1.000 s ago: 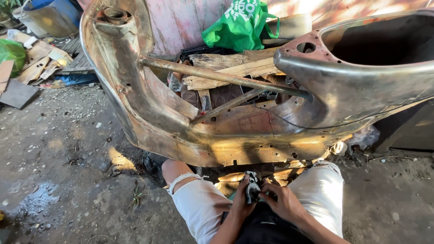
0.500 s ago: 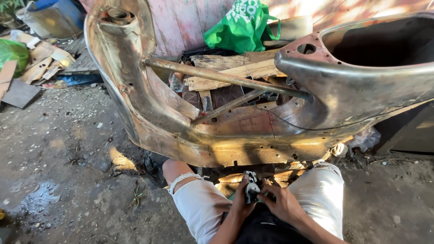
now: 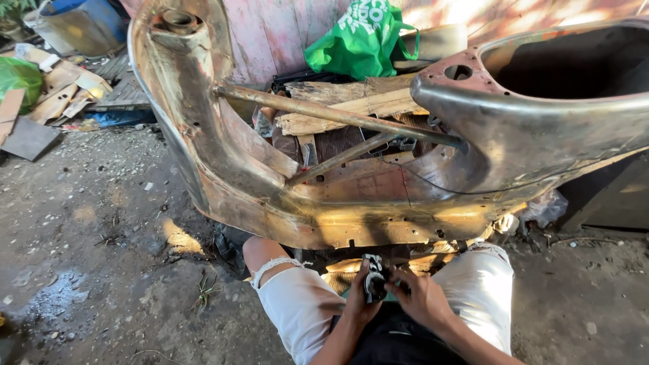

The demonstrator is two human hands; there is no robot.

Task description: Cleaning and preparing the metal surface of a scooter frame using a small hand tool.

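Observation:
I sit on the ground in white shorts before a bare, rusty scooter frame (image 3: 284, 196). My left hand (image 3: 357, 301) and my right hand (image 3: 422, 297) meet over my lap, both gripping a small dark object with pale patches (image 3: 374, 278). What the object is cannot be told. The hands are just below the frame's lower edge and do not touch it. A rusty bar (image 3: 338, 116) crosses the frame's middle above them.
Wooden planks (image 3: 351, 105) and a green bag (image 3: 362, 40) lie behind the frame against a pink wall. Cardboard scraps (image 3: 57, 91) and a blue tub (image 3: 78, 23) sit at the far left. A wet patch (image 3: 54, 297) marks the dirt ground at left.
The view has shifted slightly; my hands stay together on the small object, turning it a little.

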